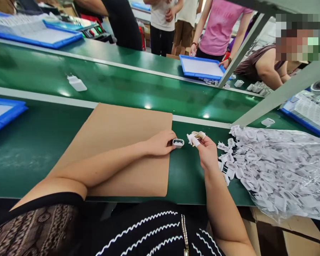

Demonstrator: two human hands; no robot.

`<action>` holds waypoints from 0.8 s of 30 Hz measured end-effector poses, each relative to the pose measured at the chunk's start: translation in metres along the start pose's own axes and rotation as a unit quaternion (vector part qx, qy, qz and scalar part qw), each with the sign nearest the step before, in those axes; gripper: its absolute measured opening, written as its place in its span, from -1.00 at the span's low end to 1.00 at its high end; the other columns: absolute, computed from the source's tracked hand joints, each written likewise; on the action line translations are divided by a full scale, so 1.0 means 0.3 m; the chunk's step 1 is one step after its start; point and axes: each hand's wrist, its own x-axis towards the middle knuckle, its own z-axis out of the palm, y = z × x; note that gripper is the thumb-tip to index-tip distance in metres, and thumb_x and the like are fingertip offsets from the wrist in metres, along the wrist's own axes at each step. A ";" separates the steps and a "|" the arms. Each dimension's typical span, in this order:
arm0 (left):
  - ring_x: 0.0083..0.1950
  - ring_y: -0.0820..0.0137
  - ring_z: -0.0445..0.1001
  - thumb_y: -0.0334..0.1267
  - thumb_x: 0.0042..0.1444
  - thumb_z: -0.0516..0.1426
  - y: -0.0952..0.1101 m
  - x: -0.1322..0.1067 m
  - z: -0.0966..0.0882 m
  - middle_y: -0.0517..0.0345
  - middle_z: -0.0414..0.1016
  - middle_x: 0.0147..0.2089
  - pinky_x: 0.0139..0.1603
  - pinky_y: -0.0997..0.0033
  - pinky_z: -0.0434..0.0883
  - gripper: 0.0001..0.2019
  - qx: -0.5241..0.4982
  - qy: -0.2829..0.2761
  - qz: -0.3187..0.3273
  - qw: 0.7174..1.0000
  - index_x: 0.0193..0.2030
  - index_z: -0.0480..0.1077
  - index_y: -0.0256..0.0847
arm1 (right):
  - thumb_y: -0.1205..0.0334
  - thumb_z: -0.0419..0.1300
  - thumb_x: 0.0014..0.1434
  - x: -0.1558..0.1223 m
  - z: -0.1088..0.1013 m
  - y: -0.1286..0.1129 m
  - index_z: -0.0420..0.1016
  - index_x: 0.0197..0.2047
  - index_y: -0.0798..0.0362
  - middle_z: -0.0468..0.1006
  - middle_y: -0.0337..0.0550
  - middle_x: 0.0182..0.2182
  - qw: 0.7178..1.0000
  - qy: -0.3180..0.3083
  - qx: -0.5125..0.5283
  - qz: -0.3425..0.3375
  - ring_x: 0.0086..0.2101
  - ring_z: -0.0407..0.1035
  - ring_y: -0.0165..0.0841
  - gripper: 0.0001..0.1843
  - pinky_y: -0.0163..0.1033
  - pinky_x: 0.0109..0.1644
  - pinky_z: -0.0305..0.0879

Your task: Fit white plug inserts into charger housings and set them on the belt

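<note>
My left hand pinches a small white plastic shell with an oval opening, held just past the right edge of a brown cardboard sheet. My right hand, with taped fingertips, grips a small white plastic piece a few centimetres to the right of the shell. The two parts are close but apart. Right of my right hand lies a big heap of the same white plastic parts, partly inside a clear plastic bag.
The green work table borders a green conveyor belt carrying one white charger body. Blue trays sit at the left edge, far left, far side and right. Several people stand across the belt. Grey frame posts slant at right.
</note>
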 end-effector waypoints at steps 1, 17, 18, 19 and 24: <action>-0.04 0.18 0.47 -0.20 0.17 0.22 0.007 -0.003 0.016 -0.03 0.55 -0.08 0.02 0.21 0.37 -0.83 -0.017 0.014 -0.002 1.000 -0.13 0.47 -0.19 | 0.08 0.47 -0.02 -0.007 0.006 0.003 0.68 -0.10 0.00 0.71 -0.10 -0.15 0.999 -0.004 -0.039 -0.020 -0.17 0.53 -0.23 -0.61 -0.04 0.03 0.48; -0.04 0.20 0.47 0.02 0.19 0.26 -0.009 0.005 0.063 0.04 0.58 -0.08 0.15 0.16 0.30 -0.69 -0.081 0.053 -0.035 0.995 -0.09 0.56 -0.16 | 0.37 0.07 0.28 -0.041 0.035 0.024 0.53 0.13 -0.07 0.62 -0.07 -0.16 0.827 -0.105 -0.454 -0.314 -0.04 0.43 -0.11 -0.58 0.08 0.08 0.41; -0.05 0.21 0.47 0.01 0.19 0.26 -0.009 0.005 0.063 0.05 0.58 -0.10 0.13 0.17 0.30 -0.70 -0.080 0.054 -0.036 0.995 -0.11 0.56 -0.17 | 0.38 0.06 0.27 -0.041 0.037 0.022 0.53 0.12 -0.06 0.61 -0.07 -0.17 0.823 -0.109 -0.458 -0.317 -0.05 0.42 -0.11 -0.58 0.07 0.08 0.41; -0.06 0.22 0.48 0.00 0.19 0.26 -0.008 0.005 0.064 0.06 0.58 -0.11 0.12 0.18 0.30 -0.71 -0.080 0.055 -0.036 0.995 -0.12 0.56 -0.17 | 0.39 0.06 0.27 -0.041 0.038 0.020 0.53 0.11 -0.05 0.61 -0.06 -0.19 0.819 -0.111 -0.462 -0.322 -0.06 0.42 -0.11 -0.59 0.06 0.07 0.41; -0.05 0.22 0.48 -0.02 0.19 0.28 -0.005 0.006 0.062 0.08 0.58 -0.12 0.11 0.19 0.29 -0.74 -0.090 0.060 -0.033 0.994 -0.16 0.56 -0.17 | 0.47 0.03 0.19 -0.037 0.041 0.012 0.56 0.01 -0.04 0.59 -0.06 -0.20 0.799 -0.115 -0.495 -0.321 -0.10 0.40 -0.11 -0.57 0.02 0.03 0.40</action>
